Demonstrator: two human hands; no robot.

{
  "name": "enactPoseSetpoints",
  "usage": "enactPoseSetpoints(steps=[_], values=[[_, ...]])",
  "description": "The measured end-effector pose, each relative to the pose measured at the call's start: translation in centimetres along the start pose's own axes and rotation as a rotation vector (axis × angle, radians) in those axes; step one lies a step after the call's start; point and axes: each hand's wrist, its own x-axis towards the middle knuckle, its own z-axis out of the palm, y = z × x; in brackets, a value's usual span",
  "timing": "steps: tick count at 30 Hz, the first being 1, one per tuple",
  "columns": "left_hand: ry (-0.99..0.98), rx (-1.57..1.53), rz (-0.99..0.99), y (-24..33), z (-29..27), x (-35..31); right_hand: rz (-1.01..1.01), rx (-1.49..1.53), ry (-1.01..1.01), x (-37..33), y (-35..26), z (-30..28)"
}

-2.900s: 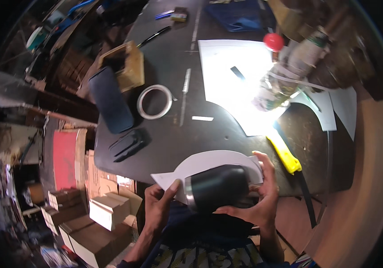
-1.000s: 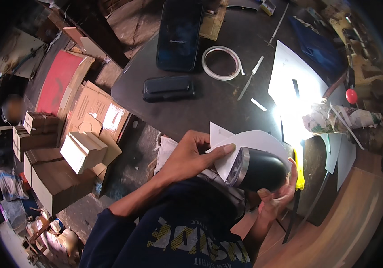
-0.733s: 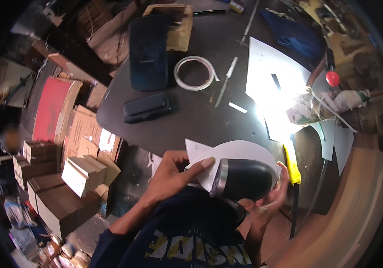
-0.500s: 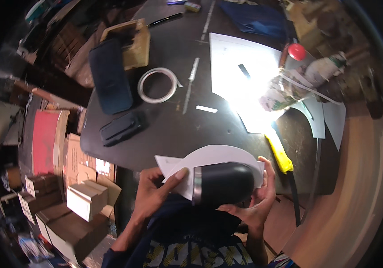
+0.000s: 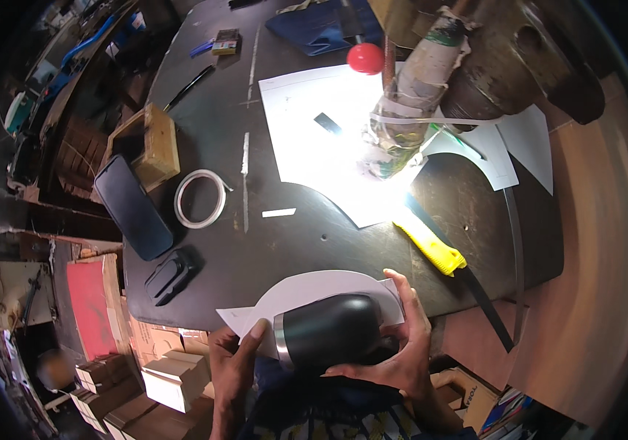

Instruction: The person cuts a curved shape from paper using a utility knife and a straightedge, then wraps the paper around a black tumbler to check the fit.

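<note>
Head view: your hands are apart, one at either end of the black tumbler (image 5: 336,331), which lies tilted on its side at 6 o'clock, steel rim toward 9. Your left hand (image 5: 234,361) pinches the curved white paper (image 5: 306,287) by that rim; its fingers behind are hidden, so can't tell if they also press the tumbler. Your right hand (image 5: 410,343) cups the base end, fingertips at the paper's right edge, thumb underneath. From the tumbler: yellow-handled cutter (image 5: 431,243) at 1–2 o'clock, tape roll (image 5: 179,201) between 10 and 11, phone (image 5: 132,209) at 10, all on the dark table (image 5: 292,246).
</note>
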Motion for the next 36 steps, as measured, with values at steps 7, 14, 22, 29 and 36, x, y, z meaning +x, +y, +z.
enactPoseSetpoints(steps=[7,14,22,29,36], values=[[0.028,-0.033,-0.035,0.6,0.6,-0.2,-0.044,-0.092,-0.014,-0.1,0.3,-0.3],[0.035,-0.083,-0.023,0.4,0.5,-0.3,0.002,0.048,-0.001,-0.3,0.3,0.0],[0.024,-0.050,-0.044,0.2,0.0,-0.3,-0.001,0.075,-0.034,-0.3,0.4,0.2],[0.002,-0.017,-0.031,0.3,0.3,-0.2,0.016,0.125,0.055,-0.6,1.1,0.8],[-0.007,-0.003,-0.062,0.9,0.4,-0.5,0.035,0.283,0.002,-0.4,0.5,1.1]])
